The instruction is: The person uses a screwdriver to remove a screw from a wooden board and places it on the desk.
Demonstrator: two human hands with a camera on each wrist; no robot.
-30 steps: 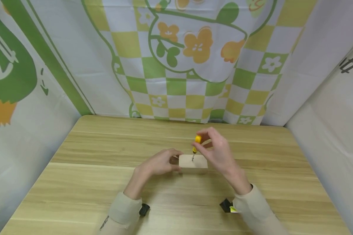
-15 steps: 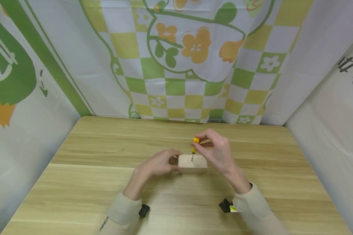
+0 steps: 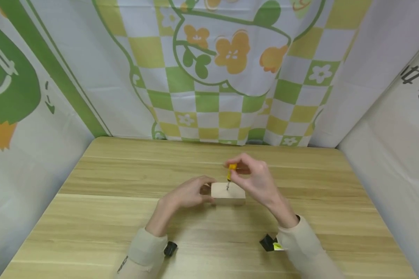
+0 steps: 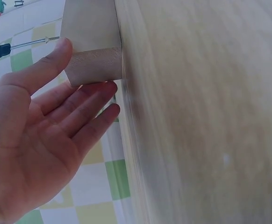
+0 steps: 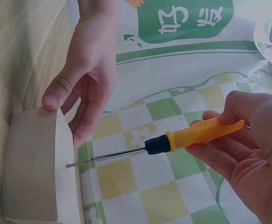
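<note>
Wood-grain tabletop (image 3: 125,232): pale wooden block (image 3: 228,193) near its middle, left hand (image 3: 186,193) gripping one end. Right hand (image 3: 257,180) pinches yellow-handled screwdriver (image 5: 178,139), tip against screw (image 5: 78,163) meeting block's top; sunk depth unclear.

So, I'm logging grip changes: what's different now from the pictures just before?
The right hand has rolled its grip on the yellow-handled screwdriver: index fingertip further left, thumb tip further right. The handle leans slightly less to the right. Nothing was let go or newly taken hold of. The left hand still holds one end of the wooden block; the screw stays at its top.
</note>
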